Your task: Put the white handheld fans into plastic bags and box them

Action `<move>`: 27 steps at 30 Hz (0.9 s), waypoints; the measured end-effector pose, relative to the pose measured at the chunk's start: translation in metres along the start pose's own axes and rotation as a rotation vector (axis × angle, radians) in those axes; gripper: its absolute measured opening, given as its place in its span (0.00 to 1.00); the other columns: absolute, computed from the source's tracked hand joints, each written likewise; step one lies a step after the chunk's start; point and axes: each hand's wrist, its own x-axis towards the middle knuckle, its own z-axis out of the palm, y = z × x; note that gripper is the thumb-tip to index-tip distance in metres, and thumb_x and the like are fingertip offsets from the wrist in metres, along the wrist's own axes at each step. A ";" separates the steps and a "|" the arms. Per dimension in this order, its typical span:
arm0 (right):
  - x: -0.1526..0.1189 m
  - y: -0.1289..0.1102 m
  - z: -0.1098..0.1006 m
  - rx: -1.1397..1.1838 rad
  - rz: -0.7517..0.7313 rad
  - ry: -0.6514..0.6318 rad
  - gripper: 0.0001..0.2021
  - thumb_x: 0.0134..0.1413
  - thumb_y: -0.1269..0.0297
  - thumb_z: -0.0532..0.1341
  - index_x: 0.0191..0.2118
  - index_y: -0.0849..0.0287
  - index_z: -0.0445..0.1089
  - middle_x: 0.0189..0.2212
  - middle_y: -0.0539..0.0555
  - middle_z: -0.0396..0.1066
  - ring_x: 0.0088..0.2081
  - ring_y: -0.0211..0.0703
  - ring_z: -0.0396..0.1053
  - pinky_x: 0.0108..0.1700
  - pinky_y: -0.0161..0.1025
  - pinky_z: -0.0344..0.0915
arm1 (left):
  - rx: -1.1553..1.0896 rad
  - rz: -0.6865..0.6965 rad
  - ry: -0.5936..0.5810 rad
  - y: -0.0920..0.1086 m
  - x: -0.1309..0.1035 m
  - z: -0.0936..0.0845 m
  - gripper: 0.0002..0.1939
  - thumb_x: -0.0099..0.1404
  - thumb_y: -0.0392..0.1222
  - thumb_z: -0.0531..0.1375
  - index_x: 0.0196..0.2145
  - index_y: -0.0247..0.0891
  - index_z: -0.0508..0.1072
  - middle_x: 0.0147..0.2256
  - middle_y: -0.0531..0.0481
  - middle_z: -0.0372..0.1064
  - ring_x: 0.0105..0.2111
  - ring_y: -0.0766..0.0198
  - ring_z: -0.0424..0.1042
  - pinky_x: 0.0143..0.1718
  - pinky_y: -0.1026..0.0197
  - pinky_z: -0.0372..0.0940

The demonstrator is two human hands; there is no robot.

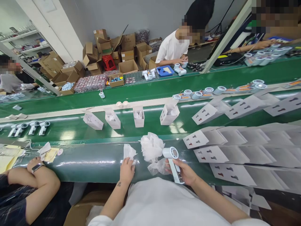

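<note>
My right hand (184, 172) is wrapped round the handle of a light blue handheld device (173, 163) with a round head, held over the near edge of the green bench. Just left of that device lies a pile of crumpled translucent plastic bags (152, 147). My left hand (127, 171) has its fingers pressed on a small white plastic bag (129, 153) on the bench. Whether anything is inside that bag cannot be made out.
Open white boxes (138, 117) stand on the conveyor (127, 125) ahead; stacked rows of boxes (219, 155) fill the right. A co-worker's arms (39, 180) rest at the left. People sit across the line. More blue devices (219, 90) lie at the back right.
</note>
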 end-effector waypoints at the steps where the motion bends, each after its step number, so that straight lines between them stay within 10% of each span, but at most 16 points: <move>1: -0.005 -0.005 0.001 -0.018 0.022 -0.038 0.13 0.42 0.65 0.69 0.37 0.58 0.72 0.35 0.53 0.75 0.33 0.43 0.73 0.37 0.41 0.73 | -0.122 -0.056 0.087 -0.001 0.001 -0.002 0.11 0.58 0.38 0.56 0.39 0.41 0.75 0.53 0.43 0.63 0.56 0.51 0.57 0.58 0.47 0.53; 6: -0.021 -0.027 0.025 -0.132 0.131 -0.306 0.16 0.41 0.63 0.70 0.38 0.61 0.72 0.35 0.56 0.74 0.30 0.40 0.72 0.29 0.34 0.71 | -0.683 -0.253 0.368 0.015 -0.002 -0.027 0.16 0.55 0.52 0.60 0.35 0.37 0.75 0.50 0.41 0.63 0.48 0.53 0.65 0.48 0.53 0.63; 14: -0.004 -0.028 0.080 -0.018 0.368 -0.529 0.25 0.33 0.62 0.72 0.41 0.63 0.70 0.38 0.59 0.73 0.46 0.56 0.71 0.28 0.35 0.72 | -1.544 -0.246 0.122 0.073 -0.039 -0.084 0.13 0.45 0.43 0.69 0.30 0.39 0.74 0.27 0.54 0.71 0.26 0.67 0.70 0.29 0.65 0.65; 22: 0.007 -0.029 0.091 0.175 0.201 -0.469 0.23 0.39 0.60 0.69 0.44 0.58 0.70 0.41 0.54 0.74 0.44 0.45 0.71 0.30 0.31 0.70 | -1.371 -0.146 -0.222 0.069 -0.058 -0.088 0.08 0.48 0.41 0.67 0.27 0.35 0.77 0.31 0.46 0.74 0.30 0.62 0.71 0.32 0.63 0.64; 27: -0.004 -0.032 0.093 -0.009 0.140 -0.515 0.24 0.33 0.61 0.72 0.40 0.59 0.69 0.32 0.52 0.74 0.29 0.42 0.73 0.27 0.34 0.69 | -1.331 -0.119 -0.119 0.071 -0.057 -0.075 0.04 0.49 0.37 0.64 0.26 0.37 0.77 0.34 0.46 0.76 0.37 0.57 0.72 0.38 0.59 0.64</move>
